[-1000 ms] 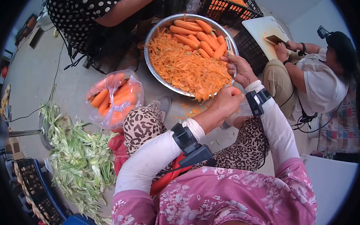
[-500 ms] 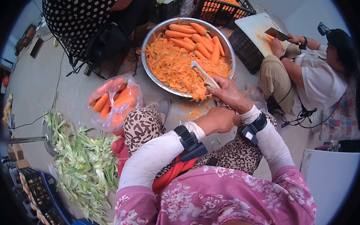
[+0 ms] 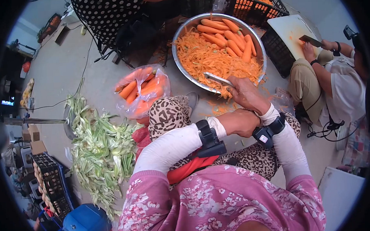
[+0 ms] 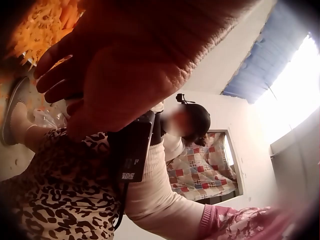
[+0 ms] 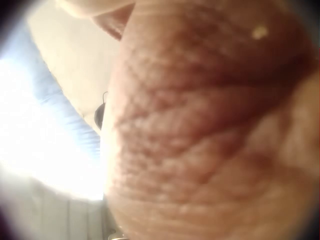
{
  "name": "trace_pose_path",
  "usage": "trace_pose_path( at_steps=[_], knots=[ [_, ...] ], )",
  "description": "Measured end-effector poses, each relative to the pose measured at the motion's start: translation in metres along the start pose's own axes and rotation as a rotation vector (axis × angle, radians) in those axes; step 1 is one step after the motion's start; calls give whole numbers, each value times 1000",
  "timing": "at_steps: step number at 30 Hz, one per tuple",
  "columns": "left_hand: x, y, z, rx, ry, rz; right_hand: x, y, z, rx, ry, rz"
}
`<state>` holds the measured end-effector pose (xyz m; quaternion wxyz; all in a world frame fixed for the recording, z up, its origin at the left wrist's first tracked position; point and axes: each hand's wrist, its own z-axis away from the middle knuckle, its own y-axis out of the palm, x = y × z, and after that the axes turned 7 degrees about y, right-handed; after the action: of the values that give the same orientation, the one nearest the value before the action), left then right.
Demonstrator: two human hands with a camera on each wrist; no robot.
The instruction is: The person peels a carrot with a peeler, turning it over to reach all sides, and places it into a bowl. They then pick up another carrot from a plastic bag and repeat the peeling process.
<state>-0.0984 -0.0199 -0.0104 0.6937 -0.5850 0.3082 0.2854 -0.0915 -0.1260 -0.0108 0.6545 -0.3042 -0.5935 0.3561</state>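
In the head view, my right hand grips a peeler above the near rim of a metal bowl holding whole carrots and orange peelings. My left hand lies against the right wrist, its fingers hidden beneath it. The left wrist view shows a large, dark palm close up, with fingers beyond it that I cannot assign to either hand. Blurred skin fills most of the right wrist view.
A plastic bag of carrots and a heap of pale green husks lie left of the bowl. At right, a person holds a knife over a white board. Another person is at upper left.
The left hand has come down from near the bowl to the right wrist. The peeler, upright earlier, now slants over the bowl's near side. The head view has shifted, moving the scene rightward.
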Motion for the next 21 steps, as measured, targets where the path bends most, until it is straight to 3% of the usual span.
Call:
trace_pose_path(
  at_steps=[6,12,14,15,16,18,20,21],
  knots=[
    [-13,-23,10,34,-16,-69,2,-5,-2,-88,23,-30],
    [-14,-41,36,-84,-51,-66,3,-7,-4,-122,30,-51],
    [-4,-54,52,-171,75,1,10,-16,-7,-57,99,-53],
    [-8,-72,63,-154,9,10,11,-18,-8,4,172,-53],
    [1,-77,76,-330,128,49,7,-14,-9,5,174,-55],
    [15,-96,107,-532,52,19,-4,-4,-10,-173,-22,-26],
    [27,-110,145,-666,-246,140,-1,-7,-9,-173,-14,-4],
    [47,-110,164,-787,-242,98,1,-8,-9,-173,-9,21]
  ],
)
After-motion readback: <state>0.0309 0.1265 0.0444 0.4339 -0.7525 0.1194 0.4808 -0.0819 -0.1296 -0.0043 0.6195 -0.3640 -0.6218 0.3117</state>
